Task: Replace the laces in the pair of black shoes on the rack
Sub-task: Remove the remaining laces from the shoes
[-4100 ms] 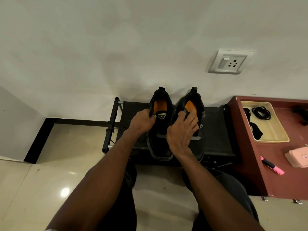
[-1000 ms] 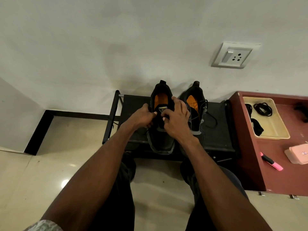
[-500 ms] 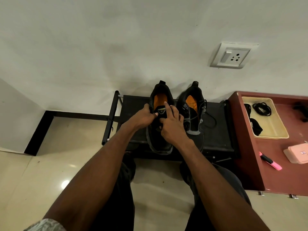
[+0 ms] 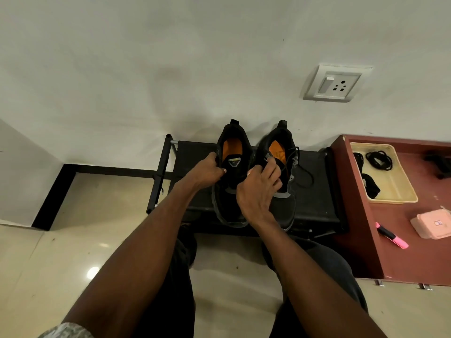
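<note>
Two black shoes [image 4: 233, 167] stand side by side on a black rack [image 4: 314, 191] against the white wall. Left hand [image 4: 207, 170] grips the left shoe's collar; right hand [image 4: 258, 189] pinches its lace side, fingers curled.

Two black shoes [image 4: 253, 172] stand on one rack [image 4: 314, 191], and two hands [image 4: 234, 181] are in view. The bench [image 4: 410, 259] carries one tray [image 4: 402, 193], one pink marker [image 4: 391, 235] and one pink box [image 4: 433, 223]. The tray holds what appear to be two or three lace bundles [image 4: 379, 160]; the count is unclear.

A home: shoe rack [image 4: 314, 191], tiled floor [image 4: 73, 240], wall socket [image 4: 335, 84].
</note>
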{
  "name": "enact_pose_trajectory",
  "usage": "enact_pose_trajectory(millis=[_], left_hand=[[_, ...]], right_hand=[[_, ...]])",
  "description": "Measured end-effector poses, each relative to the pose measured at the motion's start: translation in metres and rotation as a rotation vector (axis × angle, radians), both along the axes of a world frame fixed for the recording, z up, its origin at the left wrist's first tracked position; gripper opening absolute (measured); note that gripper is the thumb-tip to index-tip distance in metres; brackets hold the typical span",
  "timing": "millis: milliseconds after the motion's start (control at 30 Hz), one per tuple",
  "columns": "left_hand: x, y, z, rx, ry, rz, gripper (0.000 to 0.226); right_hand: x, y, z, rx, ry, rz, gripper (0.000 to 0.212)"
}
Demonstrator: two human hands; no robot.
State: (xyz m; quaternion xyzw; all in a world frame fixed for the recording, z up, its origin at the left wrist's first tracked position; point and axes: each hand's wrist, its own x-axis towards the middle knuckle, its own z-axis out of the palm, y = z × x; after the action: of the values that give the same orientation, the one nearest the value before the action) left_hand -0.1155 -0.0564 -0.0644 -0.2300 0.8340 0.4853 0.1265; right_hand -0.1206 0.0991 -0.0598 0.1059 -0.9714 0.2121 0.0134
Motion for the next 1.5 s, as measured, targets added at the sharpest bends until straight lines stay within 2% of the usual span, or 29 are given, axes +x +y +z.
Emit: enact_pose_trajectory(millis=[67,133,267,333,467,567,633,733,800,867,933,1067,1133,1233,1333,1433,1500], left_hand=[[0.0,0.0,0.001,-0.001,0.0,0.005,0.033],[0.0,0.0,0.002,0.02,0.0,0.007,0.033],[0.0,0.0,0.001,0.055,0.003,0.007,0.033],[-0.001,0.0,0.001,0.043,-0.003,0.007,0.036],[-0.002,0.001,0.001,0.031,-0.005,0.006,0.035],[-0.001,0.001,0.001,0.017,-0.008,0.007,0.033],[-0.001,0.0,0.001,0.004,-0.013,0.008,0.033],[-0.001,-0.001,0.001,-0.012,-0.018,0.007,0.035],[-0.001,0.0,0.001,-0.015,-0.018,0.004,0.035],[-0.002,0.001,0.001,-0.015,-0.014,0.006,0.036],[-0.001,0.0,0.0,-0.008,-0.008,0.014,0.034],[-0.001,0.0,0.0,0.016,0.01,0.018,0.032],[-0.001,0.001,0.0,0.01,0.013,0.021,0.032],[-0.002,0.002,0.001,-0.003,0.008,0.02,0.031],[-0.002,0.002,0.001,-0.021,0.006,0.012,0.028],[-0.001,0.001,0.001,-0.024,-0.006,0.005,0.031],[-0.001,0.002,0.001,-0.035,-0.013,0.005,0.03]], right_hand=[[0.002,-0.003,-0.001,0.001,0.05,0.02,0.031],[0.0,-0.003,-0.001,0.009,0.144,0.156,0.042],[0.002,-0.003,-0.004,0.15,0.036,0.45,0.037],[0.003,-0.003,-0.008,0.218,0.008,0.451,0.037],[0.003,-0.004,-0.009,0.208,0.043,0.424,0.031],[0.0,-0.004,-0.006,0.071,0.098,0.296,0.022],[-0.011,0.0,0.001,-0.153,0.146,0.072,0.018],[-0.03,0.011,0.014,-0.442,0.025,-0.298,0.019],[-0.03,0.012,0.017,-0.466,-0.041,-0.37,0.024],[-0.026,0.009,0.016,-0.388,0.062,-0.269,0.037],[-0.021,0.005,0.015,-0.282,0.156,-0.053,0.046],[-0.008,0.001,0.005,0.078,0.093,0.381,0.038],[-0.001,-0.001,-0.001,0.198,0.034,0.459,0.034],[-0.002,-0.001,-0.004,0.226,0.021,0.462,0.033],[-0.011,0.001,0.004,0.064,0.07,0.356,0.021],[-0.036,0.013,0.025,-0.416,0.323,-0.105,0.016],[-0.057,0.034,0.035,-0.659,0.414,-0.367,0.014]])
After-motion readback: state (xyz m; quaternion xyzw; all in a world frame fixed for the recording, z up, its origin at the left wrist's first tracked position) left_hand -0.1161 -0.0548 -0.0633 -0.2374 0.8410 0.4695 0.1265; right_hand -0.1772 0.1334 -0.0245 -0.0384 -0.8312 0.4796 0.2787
